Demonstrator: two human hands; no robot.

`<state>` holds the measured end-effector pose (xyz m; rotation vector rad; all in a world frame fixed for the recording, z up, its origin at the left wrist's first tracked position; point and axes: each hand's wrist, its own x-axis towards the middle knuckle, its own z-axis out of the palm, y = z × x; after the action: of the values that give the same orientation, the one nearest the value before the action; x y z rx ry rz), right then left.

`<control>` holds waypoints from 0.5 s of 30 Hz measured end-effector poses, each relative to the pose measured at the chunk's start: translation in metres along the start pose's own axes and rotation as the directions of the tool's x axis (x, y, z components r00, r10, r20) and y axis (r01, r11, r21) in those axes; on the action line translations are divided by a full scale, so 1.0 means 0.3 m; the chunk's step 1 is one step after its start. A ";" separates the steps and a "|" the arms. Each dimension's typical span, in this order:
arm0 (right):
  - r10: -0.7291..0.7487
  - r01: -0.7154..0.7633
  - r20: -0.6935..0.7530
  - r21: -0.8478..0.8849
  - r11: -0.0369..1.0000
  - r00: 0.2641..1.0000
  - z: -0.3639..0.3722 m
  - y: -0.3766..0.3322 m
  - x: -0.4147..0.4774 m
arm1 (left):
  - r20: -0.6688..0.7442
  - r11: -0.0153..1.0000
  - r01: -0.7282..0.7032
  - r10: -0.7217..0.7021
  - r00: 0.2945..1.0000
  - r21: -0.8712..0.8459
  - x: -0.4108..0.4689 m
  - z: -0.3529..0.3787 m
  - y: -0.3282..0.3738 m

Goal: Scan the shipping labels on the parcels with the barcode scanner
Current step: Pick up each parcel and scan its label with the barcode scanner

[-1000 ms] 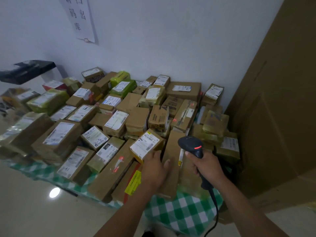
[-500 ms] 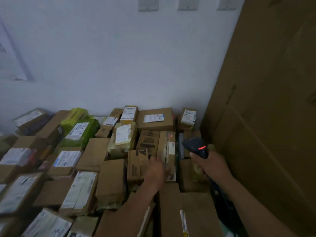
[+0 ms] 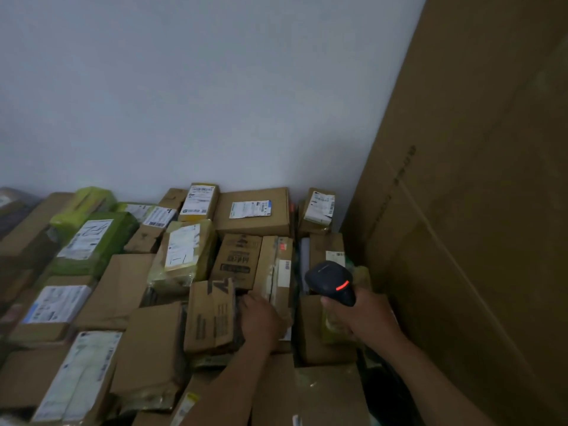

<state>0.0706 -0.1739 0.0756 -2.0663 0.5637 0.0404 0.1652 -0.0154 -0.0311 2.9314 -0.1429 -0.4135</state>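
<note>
A heap of cardboard and green-wrapped parcels fills the lower left, many with white shipping labels. My right hand [image 3: 365, 318] grips the black barcode scanner [image 3: 333, 282], its red light lit, head aimed toward the parcels at the back right. My left hand [image 3: 261, 319] lies on the edge of a narrow brown box [image 3: 278, 269] that has a small white label, next to a box with black print [image 3: 212, 315]. Whether the fingers curl round that edge is hidden. A large box with a white and blue label [image 3: 255, 212] sits by the wall.
A tall cardboard sheet [image 3: 467, 210] leans at the right and closes off that side. The white wall [image 3: 215, 87] stands right behind the parcels. A green parcel [image 3: 92, 241] and a yellow-taped one [image 3: 184, 253] lie left of centre.
The view has swung up and to the right toward the back corner. Both hands have moved forward from the front parcels to the boxes near the wall, the scanner still held.
</note>
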 end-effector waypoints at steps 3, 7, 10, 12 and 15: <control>-0.002 0.002 0.001 0.068 0.998 1.000 -0.025 0.015 0.007 | 0.031 0.979 0.066 -0.061 0.998 -0.195 -0.011 -0.021 0.017; -0.015 0.015 0.002 0.044 0.999 1.000 -0.073 0.033 0.012 | -0.142 0.977 -0.034 0.004 0.990 -0.210 -0.029 -0.088 0.026; -0.043 0.042 0.009 0.039 0.998 0.999 -0.106 0.035 0.019 | -0.263 0.977 -0.172 0.134 0.955 -0.129 -0.024 -0.165 0.000; -0.051 0.049 0.037 0.051 0.997 0.998 -0.127 0.031 0.016 | -0.303 0.964 -0.245 0.205 0.931 -0.100 -0.015 -0.223 -0.033; -0.077 0.072 0.096 0.047 0.996 0.992 -0.156 0.019 0.005 | -0.315 0.945 -0.327 0.301 0.900 -0.029 -0.005 -0.301 -0.093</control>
<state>0.0606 -0.2152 0.0959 -2.0293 0.4237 0.0840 0.1913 0.0267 0.0495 2.7759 -0.5332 0.0848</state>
